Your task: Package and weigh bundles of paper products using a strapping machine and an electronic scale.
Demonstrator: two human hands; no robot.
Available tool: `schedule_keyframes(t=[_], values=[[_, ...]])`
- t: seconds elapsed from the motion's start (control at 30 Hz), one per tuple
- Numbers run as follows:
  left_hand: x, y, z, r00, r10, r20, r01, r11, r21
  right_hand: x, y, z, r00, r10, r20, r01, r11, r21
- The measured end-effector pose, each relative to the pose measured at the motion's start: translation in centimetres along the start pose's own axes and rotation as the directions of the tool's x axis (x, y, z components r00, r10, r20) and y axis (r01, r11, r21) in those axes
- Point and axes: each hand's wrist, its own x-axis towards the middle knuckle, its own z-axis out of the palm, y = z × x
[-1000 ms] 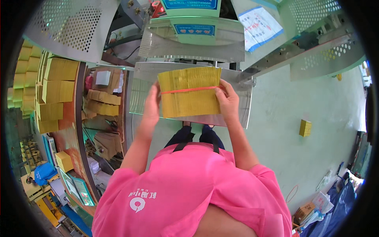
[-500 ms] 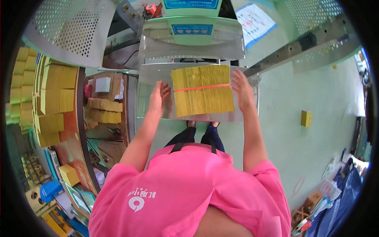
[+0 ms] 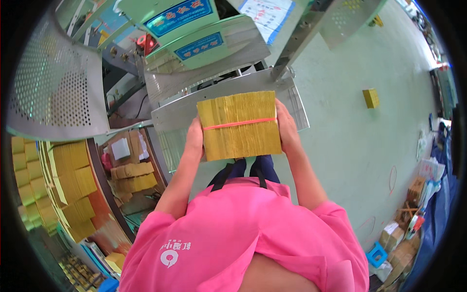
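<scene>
A thick bundle of gold-yellow paper [image 3: 242,142] is between my hands, with a pink-red band [image 3: 238,123] around its middle. My left hand [image 3: 195,136] presses on its left end, while my right hand [image 3: 287,127] grips the right end. Both sets of fingers are partly hidden at the bundle's sides. The bundle overlaps the near edge of a shiny metal machine table [image 3: 176,111], in front of my body. I cannot tell if its underside touches the table.
Behind the table stands a pale green machine [image 3: 177,22] with a perforated metal guard [image 3: 56,82] to its left. Stacks of yellow paper [image 3: 68,180] and a shelf with cardboard pieces [image 3: 132,170] are on the left. A small yellow block [image 3: 370,98] sits on the floor at right.
My hands were apart from the bundle and have come in against both ends. The bundle has shifted nearer to me, over the table's edge. My view has turned to the right.
</scene>
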Motion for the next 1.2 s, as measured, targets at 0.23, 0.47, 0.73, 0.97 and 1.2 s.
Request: schedule_keyframes(t=[0.23, 0.47, 0.73, 0.97, 1.2], values=[[8.1, -7.6, -8.9, 0.979, 0.143, -0.145, -0.088, 0.941, 0.328, 2.9, 1.0, -4.1, 0.911, 0.39, -0.134, -0.383, 0.679, -0.627], [1.0, -6.7, 4.7, 0.999, -0.048, -0.003, 0.048, 0.999, -0.007, -1.1, 5.7, -8.6, 0.975, -0.105, -0.196, 0.021, 0.92, -0.391], [-2.4, -14.4, 26.5, 0.927, 0.048, 0.371, -0.236, 0.845, 0.48, -13.3, 0.9, -28.4, 0.907, 0.281, -0.314, -0.03, 0.786, 0.618], [-7.9, -24.9, 48.0, 0.796, -0.016, 0.606, -0.468, 0.619, 0.631, -20.1, -1.0, -47.7, 0.812, 0.273, -0.516, 0.091, 0.814, 0.574], [-6.7, -31.5, 65.6, 0.709, -0.138, 0.692, -0.479, 0.626, 0.616, -20.6, -6.5, -63.1, 0.776, 0.271, -0.57, 0.239, 0.71, 0.663]])
